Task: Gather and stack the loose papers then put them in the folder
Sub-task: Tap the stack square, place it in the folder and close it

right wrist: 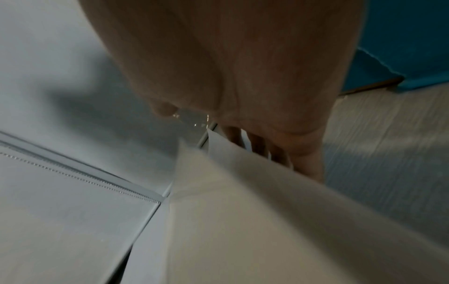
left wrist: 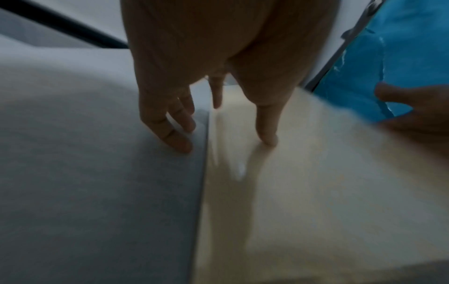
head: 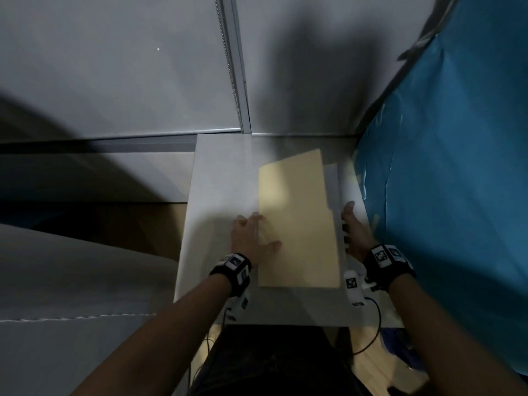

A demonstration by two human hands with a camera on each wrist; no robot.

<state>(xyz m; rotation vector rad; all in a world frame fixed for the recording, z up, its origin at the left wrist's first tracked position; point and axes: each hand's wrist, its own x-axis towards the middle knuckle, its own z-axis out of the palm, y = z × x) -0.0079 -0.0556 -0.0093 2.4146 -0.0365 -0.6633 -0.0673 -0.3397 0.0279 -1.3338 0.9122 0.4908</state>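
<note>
- Head view: I see the right hand only in part; its fingers go under the folder edge, grip not readable.
- Papers: only a pale strip shows past the folder's right edge. Sheet count not readable; rest hidden under the cover.
- Left hand: motion-blurred in the head view. In the left wrist view the index finger is mostly hidden behind the palm.
- Right wrist view: fingers largely hidden behind a raised sheet; the foreground is smeared, so I cannot tell folder from paper.
- Blue sheet: cut off at the right edge.
- Table: near edge hidden by my forearms.
</note>
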